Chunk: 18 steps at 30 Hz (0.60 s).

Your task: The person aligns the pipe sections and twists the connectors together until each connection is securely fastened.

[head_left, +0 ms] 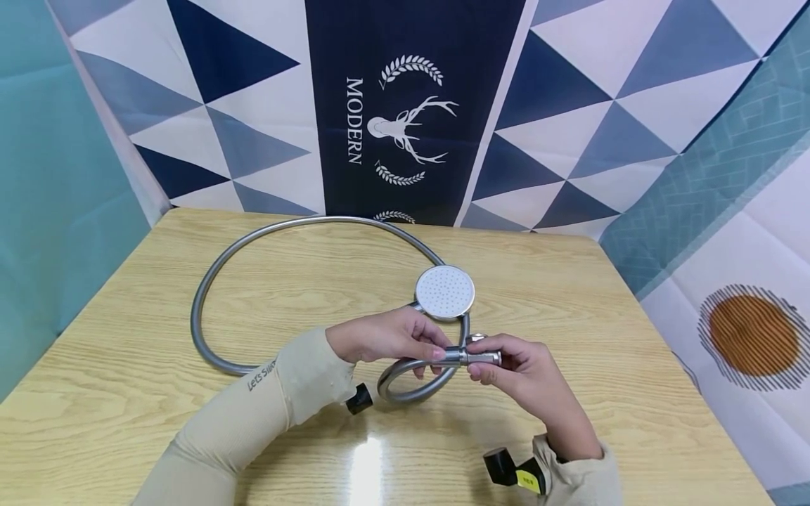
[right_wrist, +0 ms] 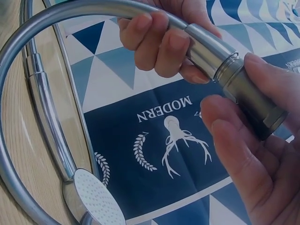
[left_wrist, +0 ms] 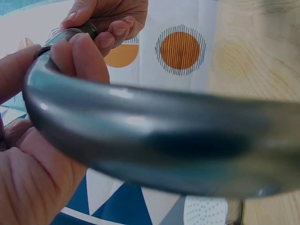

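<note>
My left hand [head_left: 397, 339] pinches the metal end sleeve [right_wrist: 206, 49] of a grey shower hose [head_left: 329, 220]. My right hand [head_left: 531, 372] holds a short metal fitting [right_wrist: 251, 101] between thumb and fingers. Sleeve and fitting meet end to end in line; whether they are screwed together I cannot tell. Just behind the hands lies the shower head [head_left: 445, 292], its white dotted spray face turned up. From the sleeve the hose curls in a small loop under the left hand. In the left wrist view the hose [left_wrist: 140, 122], close to the camera, covers much of the scene.
The hose's large loop spreads over the left and back of the wooden table [head_left: 304, 288]. A patterned cloth backdrop [head_left: 405, 105] rises at the table's back edge. A black wrist device [head_left: 500, 466] sits by the right sleeve, another [head_left: 359, 399] by the left.
</note>
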### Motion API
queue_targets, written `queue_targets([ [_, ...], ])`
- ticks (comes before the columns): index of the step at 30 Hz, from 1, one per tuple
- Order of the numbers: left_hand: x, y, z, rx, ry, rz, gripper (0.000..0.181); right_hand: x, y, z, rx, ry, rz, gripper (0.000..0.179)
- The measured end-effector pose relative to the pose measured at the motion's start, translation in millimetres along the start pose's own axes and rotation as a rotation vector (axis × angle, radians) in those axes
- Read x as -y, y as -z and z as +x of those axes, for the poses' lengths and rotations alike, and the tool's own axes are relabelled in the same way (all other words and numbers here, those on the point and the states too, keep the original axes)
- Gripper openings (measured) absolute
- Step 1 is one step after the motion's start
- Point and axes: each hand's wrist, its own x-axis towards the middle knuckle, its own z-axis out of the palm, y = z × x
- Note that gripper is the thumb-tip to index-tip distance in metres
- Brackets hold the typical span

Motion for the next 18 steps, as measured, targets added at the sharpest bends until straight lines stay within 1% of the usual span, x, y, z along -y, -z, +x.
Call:
queue_targets([
  [3,-0.5,1.1,-0.3,0.0,0.017,0.016,0.024,-0.3,0.3,0.5,0.003,-0.008,-0.001,0.025],
  [7,-0.6,3.9,-0.9,0.079,0.034,0.028,0.027,-0.5,1.1,1.8,0.023,0.001,-0.002,0.024],
  [8,-0.4,4.2,-1.0,0.093,0.032,0.028,0.027,-0.5,1.1,2.2,0.029,0.006,0.0,0.023],
  [10,0.0,4.1,-1.5,0.1,0.029,0.018,0.027,-0.4,0.6,3.1,0.039,0.01,0.003,0.021],
  [12,0.5,3.2,-1.8,0.078,0.014,0.024,0.025,-1.3,0.0,3.2,0.04,0.01,0.007,0.02],
  [14,1.4,2.3,-1.4,0.036,0.004,0.036,0.024,-1.9,-0.9,3.7,0.037,0.008,0.01,0.019],
  [16,1.3,2.0,-1.6,0.007,-0.008,0.063,0.023,-2.9,-1.5,3.9,0.033,0.008,0.005,0.019],
  [18,0.9,2.3,-2.0,-0.011,-0.004,0.089,0.023,-3.5,-2.1,4.1,0.032,0.008,0.004,0.02],
])
